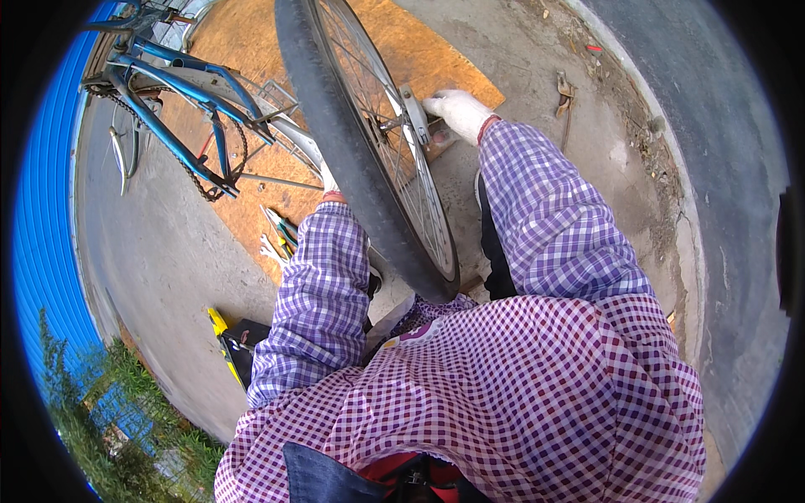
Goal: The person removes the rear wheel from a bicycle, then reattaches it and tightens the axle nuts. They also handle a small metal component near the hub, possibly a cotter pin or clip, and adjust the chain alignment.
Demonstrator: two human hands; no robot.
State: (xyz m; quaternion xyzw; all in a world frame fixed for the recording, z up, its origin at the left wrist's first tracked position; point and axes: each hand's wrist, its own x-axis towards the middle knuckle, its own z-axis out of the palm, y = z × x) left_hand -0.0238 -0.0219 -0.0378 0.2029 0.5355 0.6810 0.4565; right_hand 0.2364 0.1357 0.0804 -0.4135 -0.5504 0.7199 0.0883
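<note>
A bicycle wheel (323,101) with a black tire and silver rim stands upright between my forearms. My right hand (455,113), in a white glove, has its fingers curled at a silver metal piece (412,113) beside the wheel's hub. Only part of my white-gloved left hand (330,178) shows behind the tire; its fingers are hidden. A blue bicycle frame (220,142) with a dangling chain lies left of the wheel on an orange board (457,67). Pliers (283,226) and a wrench (268,251) rest on the board beside my left forearm.
Blue corrugated sheeting (46,193) runs along the left, with green plants (134,394) at lower left. A yellow-and-black object (226,344) lies by my left elbow. A curved silver part (124,159) is on the concrete. A curb edge (686,197) curves along the right.
</note>
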